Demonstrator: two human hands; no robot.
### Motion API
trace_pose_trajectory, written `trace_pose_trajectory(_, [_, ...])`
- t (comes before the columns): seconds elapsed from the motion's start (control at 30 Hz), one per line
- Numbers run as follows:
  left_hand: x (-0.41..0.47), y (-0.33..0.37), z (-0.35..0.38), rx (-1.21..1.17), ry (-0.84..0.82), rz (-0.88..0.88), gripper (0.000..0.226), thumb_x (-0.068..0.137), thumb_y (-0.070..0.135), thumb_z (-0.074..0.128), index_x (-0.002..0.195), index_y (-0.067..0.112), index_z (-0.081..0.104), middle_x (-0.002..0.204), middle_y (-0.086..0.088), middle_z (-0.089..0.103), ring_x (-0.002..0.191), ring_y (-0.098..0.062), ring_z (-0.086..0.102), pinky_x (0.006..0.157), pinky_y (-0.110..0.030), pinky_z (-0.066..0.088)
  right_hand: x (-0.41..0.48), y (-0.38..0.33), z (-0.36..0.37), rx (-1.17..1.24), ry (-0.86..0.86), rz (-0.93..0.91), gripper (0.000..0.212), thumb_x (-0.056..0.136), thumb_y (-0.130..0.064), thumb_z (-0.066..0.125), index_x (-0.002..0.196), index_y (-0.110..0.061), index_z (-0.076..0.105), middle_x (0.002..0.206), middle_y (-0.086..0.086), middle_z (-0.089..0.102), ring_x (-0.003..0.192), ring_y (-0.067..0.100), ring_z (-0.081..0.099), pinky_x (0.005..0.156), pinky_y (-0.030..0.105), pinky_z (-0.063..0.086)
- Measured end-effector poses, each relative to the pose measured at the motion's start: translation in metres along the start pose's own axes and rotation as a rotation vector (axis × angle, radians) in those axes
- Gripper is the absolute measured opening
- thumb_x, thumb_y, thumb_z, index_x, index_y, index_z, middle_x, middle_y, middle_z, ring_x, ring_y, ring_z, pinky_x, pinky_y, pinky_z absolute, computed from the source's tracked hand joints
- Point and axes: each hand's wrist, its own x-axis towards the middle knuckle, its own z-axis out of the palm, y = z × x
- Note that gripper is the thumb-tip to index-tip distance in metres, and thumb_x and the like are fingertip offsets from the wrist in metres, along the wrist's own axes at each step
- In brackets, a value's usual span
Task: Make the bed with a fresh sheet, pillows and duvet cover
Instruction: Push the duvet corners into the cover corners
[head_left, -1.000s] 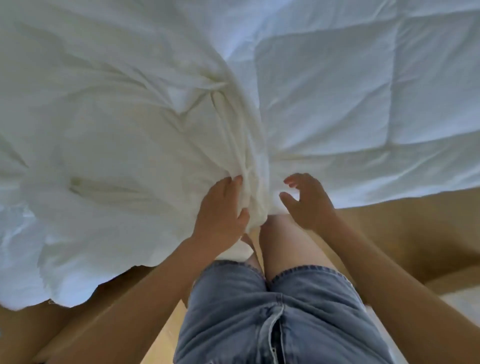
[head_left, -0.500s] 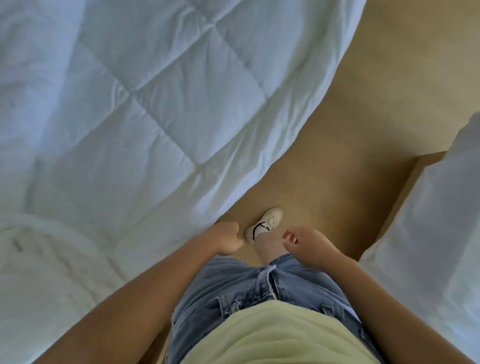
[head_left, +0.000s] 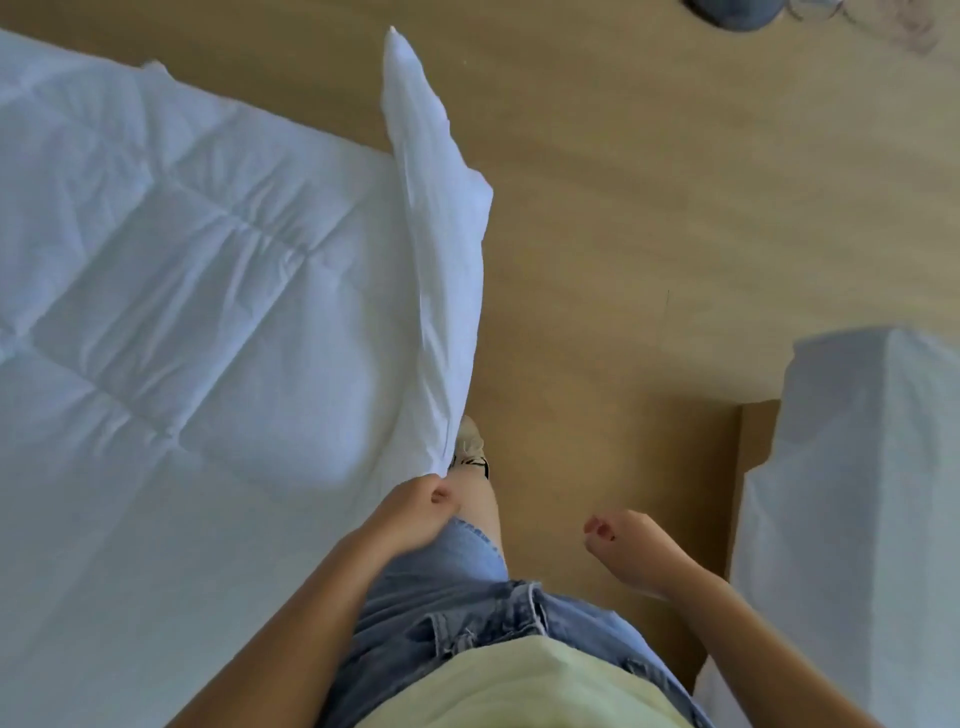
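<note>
Head view looks down at my legs and the floor (head_left: 649, 208). My left hand (head_left: 415, 512) is low in the middle of the frame. It is closed tight on the corner of a white cloth (head_left: 441, 260). The cloth goes up from my fist to the top middle of the frame in a long strip that ends in a point. I cannot tell if it is the sheet or the cover. The duvet (head_left: 182, 286) fills the left side of the frame. It is white and puffy, with sewn squares, and it lies flat. The cloth strip runs along its right edge and touches it. My right hand (head_left: 628, 545) is low and right of the middle. It holds nothing. Its fingers are curled in a little, and it hangs in the air over the floor, well apart from the cloth. My shoe (head_left: 470, 447) peeks out just under the cloth, above my left hand. I have on blue jean shorts (head_left: 467, 613) and a pale yellow top (head_left: 519, 686) at the bottom of the frame. More white bedding (head_left: 857, 493) is at the right edge, on a wood frame (head_left: 748, 441). Something dark (head_left: 727, 15) sits at the top right, too blurry to tell.
</note>
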Motion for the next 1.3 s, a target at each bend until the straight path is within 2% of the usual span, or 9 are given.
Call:
trace_pose_trajectory(0.13, [0.081,0.074,-0.118,0.006,0.012,-0.05,0.016,0.091,0.029,0.051,0.097,0.017,0.06,0.104,-0.002,0.062,0.093,-0.018,0.056,0.078,-0.027,0.042,0.057,-0.028,-0.113,0.09,0.05,0.07,0.023,0.094,-0.027,0.047,0.105,-0.014,0.063,0.092,-0.003,0.061,0.087,0.016,0.059,0.074,0.026,0.045])
trace_pose_trajectory(0.27, [0.14,0.147,-0.236,0.024,0.049,-0.058,0.02,0.092,0.027,0.051,0.099,0.013,0.063,0.094,-0.002,0.06,0.092,-0.02,0.056,0.078,-0.028,0.042,0.107,-0.073,-0.224,0.167,0.054,0.052,0.016,0.093,-0.029,0.051,0.099,-0.019,0.062,0.089,-0.006,0.061,0.081,0.011,0.058,0.07,0.023,0.044])
trace_pose_trajectory(0.4, [0.214,0.205,-0.323,-0.04,0.101,-0.085,0.016,0.09,0.026,0.051,0.085,0.012,0.059,0.081,0.0,0.056,0.077,-0.016,0.053,0.068,-0.028,0.04,0.178,-0.118,-0.334,0.17,0.078,0.006,0.01,0.091,-0.028,0.051,0.092,-0.022,0.06,0.085,-0.007,0.062,0.078,0.011,0.058,0.065,0.023,0.043])
trace_pose_trajectory(0.53, [0.292,0.259,-0.379,-0.139,0.138,-0.145,0.019,0.093,0.027,0.049,0.079,0.016,0.055,0.087,-0.002,0.058,0.086,-0.021,0.057,0.079,-0.031,0.047,0.28,-0.164,-0.449,0.132,0.077,-0.096,0.015,0.091,-0.021,0.05,0.095,-0.011,0.061,0.091,0.005,0.065,0.082,0.02,0.058,0.068,0.029,0.041])
trace_pose_trajectory(0.73, [0.341,0.329,-0.465,-0.295,0.13,-0.237,0.026,0.098,0.032,0.044,0.114,0.015,0.055,0.115,-0.003,0.057,0.104,-0.02,0.055,0.092,-0.031,0.045,0.372,-0.258,-0.619,-0.127,-0.013,-0.206,0.02,0.094,-0.022,0.049,0.107,-0.015,0.062,0.108,0.002,0.063,0.095,0.016,0.055,0.076,0.025,0.04])
trace_pose_trajectory(0.87, [0.364,0.333,-0.534,-0.442,0.241,-0.303,0.024,0.098,0.033,0.044,0.111,0.017,0.057,0.113,-0.003,0.06,0.103,-0.02,0.058,0.096,-0.034,0.047,0.423,-0.336,-0.696,-0.287,-0.085,-0.279,0.022,0.095,-0.027,0.047,0.109,-0.016,0.06,0.113,0.002,0.061,0.1,0.017,0.055,0.082,0.026,0.042])
trace_pose_trajectory(1.0, [0.4,0.32,-0.596,-0.57,0.311,-0.372,0.024,0.096,0.028,0.047,0.111,0.013,0.059,0.103,-0.002,0.058,0.093,-0.016,0.056,0.083,-0.024,0.044,0.486,-0.425,-0.75,-0.427,-0.121,-0.357,0.023,0.097,-0.029,0.045,0.109,-0.016,0.06,0.112,0.003,0.06,0.101,0.018,0.055,0.084,0.026,0.042])
trace_pose_trajectory(1.17, [0.447,0.301,-0.706,-0.675,0.365,-0.426,0.025,0.093,0.016,0.045,0.069,0.013,0.054,0.075,-0.007,0.055,0.068,-0.014,0.047,0.063,-0.025,0.036,0.554,-0.558,-0.799,-0.535,-0.153,-0.4,0.023,0.096,-0.024,0.046,0.106,-0.008,0.06,0.11,0.007,0.062,0.093,0.018,0.053,0.075,0.027,0.038])
trace_pose_trajectory(1.3, [0.467,0.281,-0.827,-0.713,0.406,-0.456,0.022,0.095,0.019,0.048,0.08,0.006,0.059,0.082,-0.008,0.056,0.081,-0.021,0.054,0.074,-0.031,0.043,0.594,-0.671,-0.837,-0.636,-0.202,-0.477,0.02,0.097,-0.022,0.042,0.096,-0.008,0.057,0.105,0.009,0.063,0.089,0.019,0.054,0.071,0.029,0.037])
